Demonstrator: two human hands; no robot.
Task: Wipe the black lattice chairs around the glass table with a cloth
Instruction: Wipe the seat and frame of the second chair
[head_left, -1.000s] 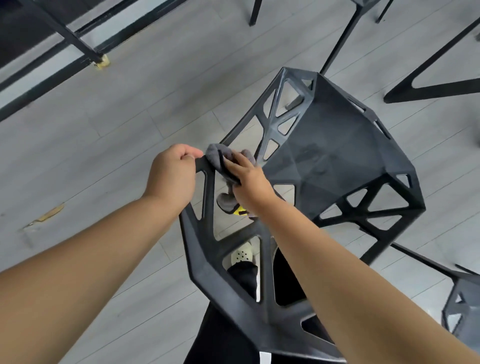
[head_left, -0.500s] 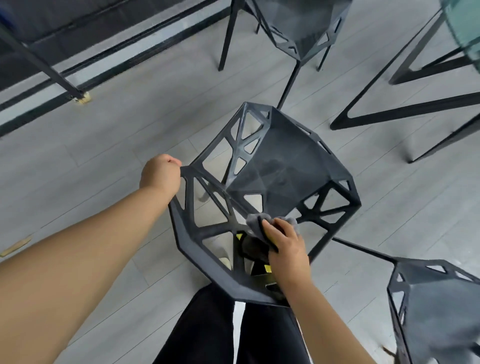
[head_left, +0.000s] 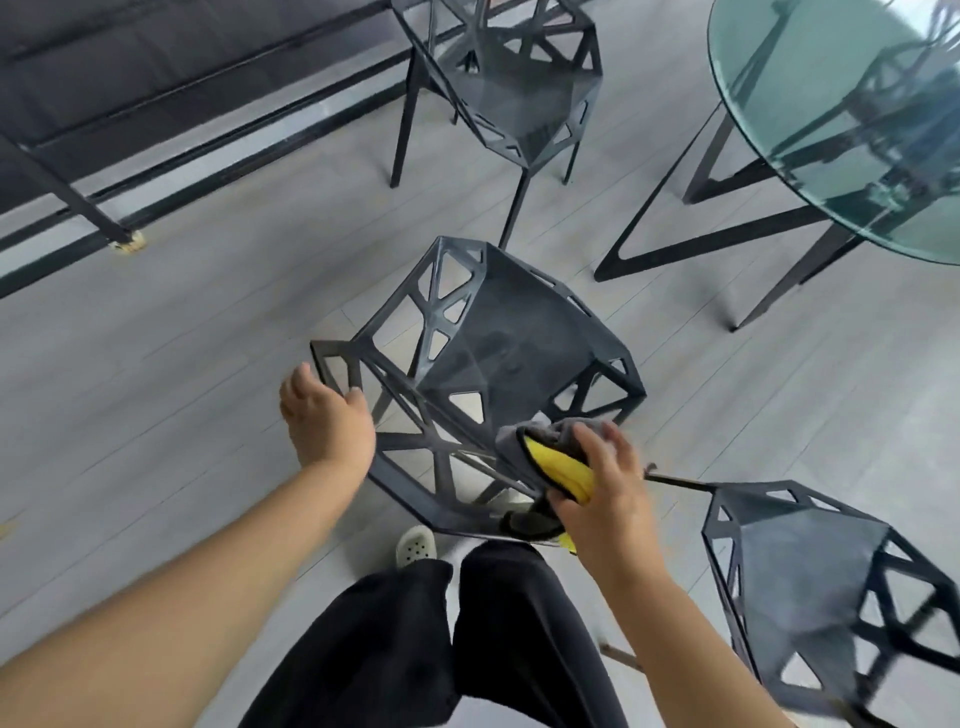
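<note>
Chair (head_left: 498, 364) backrest nearest, seat pointing away; left hand (head_left: 327, 421) spread beside backrest rim; right hand (head_left: 608, 493) clutching bunched cloth (head_left: 557, 463).

Pale grey plank floor (head_left: 156, 364), slanted black metal post (head_left: 65, 183) upper left, dark panelled surface (head_left: 130, 52) behind, soft even light

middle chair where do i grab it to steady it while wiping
Probably grip the middle chair by its backrest top rail, from above on the near side, left of the cloth. Open lattice cells under that thin bar let fingers hook through; the right hand holds the cloth.
</note>
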